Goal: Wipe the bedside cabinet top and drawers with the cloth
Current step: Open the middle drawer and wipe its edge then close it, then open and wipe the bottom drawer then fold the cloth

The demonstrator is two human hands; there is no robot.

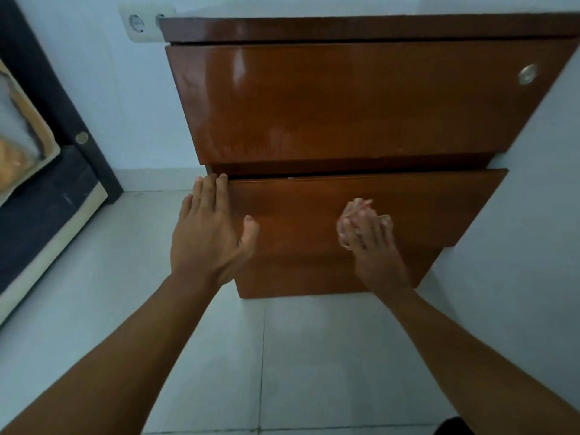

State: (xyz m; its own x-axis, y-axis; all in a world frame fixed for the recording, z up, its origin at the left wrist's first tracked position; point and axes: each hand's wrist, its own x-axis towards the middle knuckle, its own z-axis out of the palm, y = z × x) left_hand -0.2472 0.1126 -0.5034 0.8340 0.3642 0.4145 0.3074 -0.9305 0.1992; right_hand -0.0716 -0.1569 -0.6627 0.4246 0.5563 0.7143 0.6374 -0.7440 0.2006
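Cloth (357, 211) under right hand (373, 246), lower drawer (423, 208) front

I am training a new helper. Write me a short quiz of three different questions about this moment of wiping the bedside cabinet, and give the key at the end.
1. True or false: the right hand presses the cloth on the front of the upper drawer.
2. Where do the fingers of the left hand rest?
A. on the round lock
B. at the top left corner of the lower drawer
C. on the wall socket
3. Fill in: the lower drawer stands slightly ____ , out in front of the upper one.

Key
1. False: the cloth is on the lower drawer front.
2. B
3. open
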